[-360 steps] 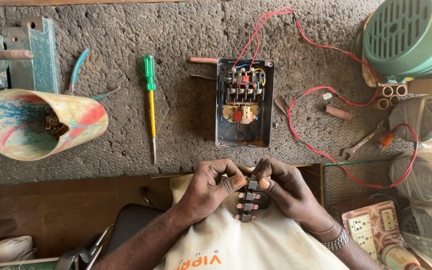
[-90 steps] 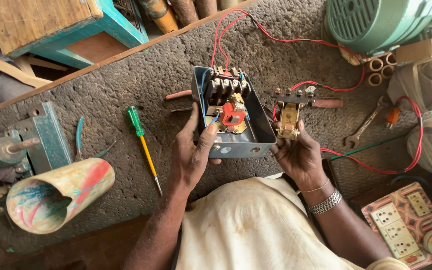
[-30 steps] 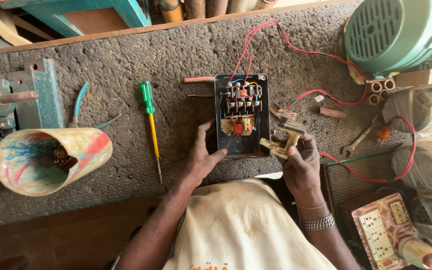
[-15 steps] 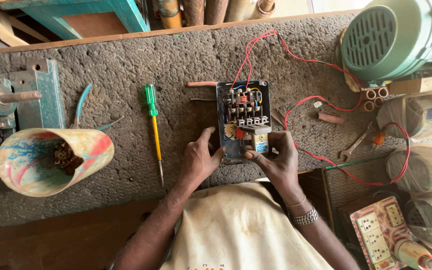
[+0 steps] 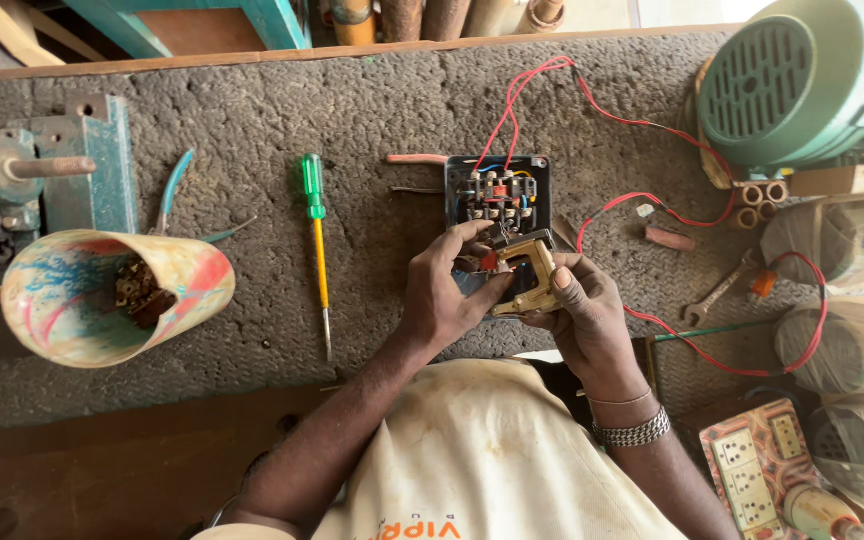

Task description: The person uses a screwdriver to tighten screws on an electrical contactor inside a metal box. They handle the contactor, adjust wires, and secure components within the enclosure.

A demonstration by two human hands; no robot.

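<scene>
A dark metal switch box (image 5: 497, 190) with terminals and red wires (image 5: 652, 205) lies on the rough grey bench (image 5: 252, 110). My left hand (image 5: 442, 290) rests on the box's near left side, thumb and fingers reaching onto its inner parts. My right hand (image 5: 577, 310) holds a small tan block-shaped component (image 5: 527, 275) over the box's lower end. Both hands touch that component. The box's lower half is hidden behind them.
A green-handled screwdriver (image 5: 317, 250) lies left of the box. A tipped colourful cup (image 5: 102, 295) holds small parts. Teal-handled pliers (image 5: 177, 190) and a grey-blue motor (image 5: 12, 180) sit at far left. A green motor (image 5: 802, 80), a spanner (image 5: 717, 295), plastic-wrapped items (image 5: 842, 340) and a socket board (image 5: 757, 465) lie at right.
The tan component, held beside the box a second ago, has been brought over the box's lower end. My left hand has moved from the box's edge onto its inside.
</scene>
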